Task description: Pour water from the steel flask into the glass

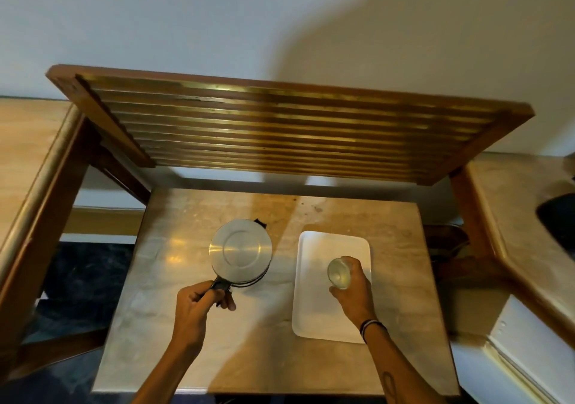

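The left hand [199,302] is closed around the dark handle [221,285] of the steel flask [240,249], which stands upright on the marble table [186,326], its lid on and its body rising just beyond the knuckles. The right hand [354,285] is wrapped round the glass [339,273], thumb on the near side and fingers [353,263] curled over the far side, holding it at or just above the white tray [314,316]; I cannot tell whether its base touches. There looks to be some clear liquid in it already.

The flask, I'd guess, is the heavy piece: rigid metal, polished and slick on the body, weightier still if full. The handle is the place to hold it, gripped close to the body so the wrist can tip it steadily. The small dark nub on the far rim, opposite the grip, may be the spout. The glass is light, smooth and breakable, so a firm wrap around its wall suits it better than a fingertip pinch.
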A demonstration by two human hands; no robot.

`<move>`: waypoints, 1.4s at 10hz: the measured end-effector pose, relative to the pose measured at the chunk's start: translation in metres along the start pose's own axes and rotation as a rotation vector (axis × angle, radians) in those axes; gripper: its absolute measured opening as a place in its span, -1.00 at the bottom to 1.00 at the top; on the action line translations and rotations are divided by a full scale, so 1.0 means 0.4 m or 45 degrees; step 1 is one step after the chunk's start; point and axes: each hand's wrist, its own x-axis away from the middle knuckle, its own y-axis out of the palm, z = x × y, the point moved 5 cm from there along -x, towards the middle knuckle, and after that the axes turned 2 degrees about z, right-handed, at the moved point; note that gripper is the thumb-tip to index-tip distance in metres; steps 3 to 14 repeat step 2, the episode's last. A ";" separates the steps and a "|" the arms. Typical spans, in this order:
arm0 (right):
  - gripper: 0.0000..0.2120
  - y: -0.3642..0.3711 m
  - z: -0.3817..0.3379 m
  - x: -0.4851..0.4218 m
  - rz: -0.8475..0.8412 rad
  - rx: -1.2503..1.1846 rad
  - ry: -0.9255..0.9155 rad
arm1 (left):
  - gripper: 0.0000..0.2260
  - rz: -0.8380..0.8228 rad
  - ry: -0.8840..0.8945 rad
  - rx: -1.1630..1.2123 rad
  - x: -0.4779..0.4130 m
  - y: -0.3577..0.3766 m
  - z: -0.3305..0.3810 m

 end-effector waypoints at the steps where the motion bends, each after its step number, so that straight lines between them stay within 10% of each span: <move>1: -0.03 -0.020 -0.052 0.032 -0.019 -0.001 -0.004 | -0.76 0.016 -0.044 -0.087 0.031 -0.024 -0.004; 14: -0.06 -0.068 -0.111 0.057 0.054 0.023 -0.071 | -0.84 0.099 -0.002 -0.331 0.064 -0.048 0.047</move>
